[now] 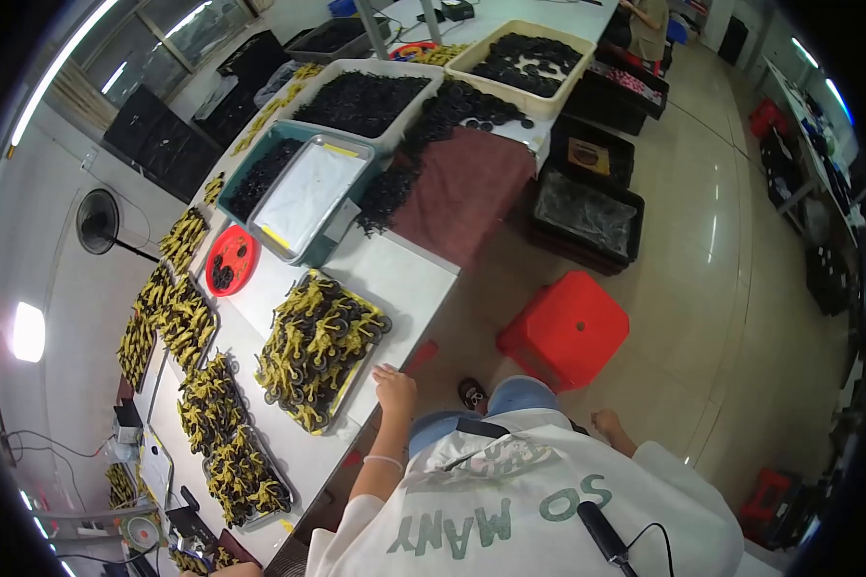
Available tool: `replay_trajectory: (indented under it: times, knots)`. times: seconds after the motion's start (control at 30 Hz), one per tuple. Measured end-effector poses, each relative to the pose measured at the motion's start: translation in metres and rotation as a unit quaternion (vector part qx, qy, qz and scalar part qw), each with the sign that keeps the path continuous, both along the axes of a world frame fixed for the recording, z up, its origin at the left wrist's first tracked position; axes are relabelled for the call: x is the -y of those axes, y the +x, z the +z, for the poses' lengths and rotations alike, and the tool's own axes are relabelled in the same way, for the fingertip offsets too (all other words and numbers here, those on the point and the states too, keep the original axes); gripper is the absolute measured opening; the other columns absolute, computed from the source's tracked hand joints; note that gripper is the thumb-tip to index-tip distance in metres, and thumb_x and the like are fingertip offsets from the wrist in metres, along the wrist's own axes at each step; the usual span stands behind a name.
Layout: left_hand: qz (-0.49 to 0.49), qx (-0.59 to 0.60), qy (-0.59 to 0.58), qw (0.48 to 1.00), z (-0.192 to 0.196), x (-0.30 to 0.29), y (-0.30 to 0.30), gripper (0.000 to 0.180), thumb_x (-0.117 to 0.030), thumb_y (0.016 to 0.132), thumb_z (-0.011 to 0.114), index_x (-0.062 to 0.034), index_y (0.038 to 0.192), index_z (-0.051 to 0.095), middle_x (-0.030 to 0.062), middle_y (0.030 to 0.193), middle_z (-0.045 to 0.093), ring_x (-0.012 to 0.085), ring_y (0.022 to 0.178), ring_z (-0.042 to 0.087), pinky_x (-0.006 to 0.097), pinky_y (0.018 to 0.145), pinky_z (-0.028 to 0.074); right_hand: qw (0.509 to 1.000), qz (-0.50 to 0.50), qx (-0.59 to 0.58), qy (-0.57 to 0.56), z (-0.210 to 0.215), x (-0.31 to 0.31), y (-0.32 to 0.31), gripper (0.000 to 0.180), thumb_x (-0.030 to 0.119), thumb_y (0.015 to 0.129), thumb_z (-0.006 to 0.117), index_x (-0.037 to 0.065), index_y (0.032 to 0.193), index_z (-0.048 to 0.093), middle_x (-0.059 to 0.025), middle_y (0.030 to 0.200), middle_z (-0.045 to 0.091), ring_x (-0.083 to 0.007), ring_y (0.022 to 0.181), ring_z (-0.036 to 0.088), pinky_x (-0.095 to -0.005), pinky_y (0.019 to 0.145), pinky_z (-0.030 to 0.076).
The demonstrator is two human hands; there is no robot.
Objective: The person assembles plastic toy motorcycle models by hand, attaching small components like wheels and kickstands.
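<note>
My left hand [394,389] rests at the table's edge with its fingers stretched toward the near side of a tray [342,389]. Whether the fingertips touch the tray's rim is hard to tell. Yellow and black toy motorcycles [318,337] are heaped on that tray. Down by my right side hangs my right hand [606,421], away from the table; its fingers are too small and partly turned away to read, and nothing shows in it.
More toy motorcycles [212,404] fill trays along the left. Bins of black parts [361,101] and a red round tray [232,260] stand farther up the table [394,264]. A red stool [573,327] and black crates [587,216] sit on the floor. Another person [649,24] is far off.
</note>
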State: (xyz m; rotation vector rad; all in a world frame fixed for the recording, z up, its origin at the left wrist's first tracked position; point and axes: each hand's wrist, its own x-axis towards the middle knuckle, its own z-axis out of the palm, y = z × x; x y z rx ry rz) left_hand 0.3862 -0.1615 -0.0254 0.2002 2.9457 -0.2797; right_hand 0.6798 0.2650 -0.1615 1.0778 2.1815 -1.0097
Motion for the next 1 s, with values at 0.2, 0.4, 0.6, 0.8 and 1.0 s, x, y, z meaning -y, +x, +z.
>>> replay_trajectory:
  times: [0.2,0.4,0.6,0.8,1.0]
  knots:
    - [0.015,-0.013,0.002,1.0,-0.004,-0.005,0.0,0.06,-0.017,0.082,0.047,0.0179,0.13,0.037,0.0379,0.133,0.039,0.044,0.124,0.045,0.04,0.092,0.051,0.953,-0.265,-0.073,-0.124,0.023,0.038,0.023,0.04,0.03,0.089,0.056,0.001,0.062,0.062,-0.0078,0.052,0.055,-0.016,0.046,0.051,-0.0321,0.044,0.038]
    - [0.112,0.052,0.141,0.982,0.004,-0.02,0.024,0.099,-0.015,0.07,0.062,0.0112,0.143,0.0,0.0309,0.151,-0.002,0.0421,0.142,-0.003,0.039,0.111,0.031,0.919,-0.243,-0.191,-0.246,0.101,0.027,0.017,0.026,0.03,0.09,0.059,0.005,0.084,0.063,-0.0015,0.062,0.055,-0.0116,0.051,0.049,-0.0283,0.047,0.04]
    - [0.098,0.121,0.126,0.98,-0.008,0.004,0.008,0.113,-0.025,0.069,0.069,0.011,0.142,-0.009,0.0311,0.15,-0.011,0.0426,0.141,-0.01,0.042,0.118,0.006,0.787,-0.029,-0.475,-0.393,0.352,-0.015,-0.023,0.059,0.048,0.091,0.055,0.002,0.127,0.052,-0.0113,0.12,0.058,-0.0205,0.109,0.054,-0.0339,0.091,0.043]
    - [0.097,0.181,0.058,0.977,0.005,0.003,-0.003,0.114,-0.035,0.073,0.069,0.0157,0.14,-0.008,0.0346,0.149,-0.01,0.0435,0.141,-0.007,0.043,0.117,0.005,0.388,0.277,-0.737,-0.479,0.523,0.029,-0.012,0.047,0.042,0.094,0.051,0.0,0.109,0.064,-0.0224,0.123,0.052,-0.037,0.11,0.052,-0.0453,0.083,0.049]
    - [0.119,0.084,0.024,0.989,-0.014,-0.033,0.003,0.101,-0.031,0.082,0.061,0.0191,0.138,-0.006,0.0392,0.147,-0.004,0.0511,0.139,-0.003,0.047,0.117,0.005,0.413,0.155,-0.731,-0.521,0.544,0.05,0.006,0.029,0.016,0.098,0.045,0.005,0.099,0.072,-0.0096,0.119,0.062,-0.0282,0.106,0.053,-0.0365,0.082,0.044]
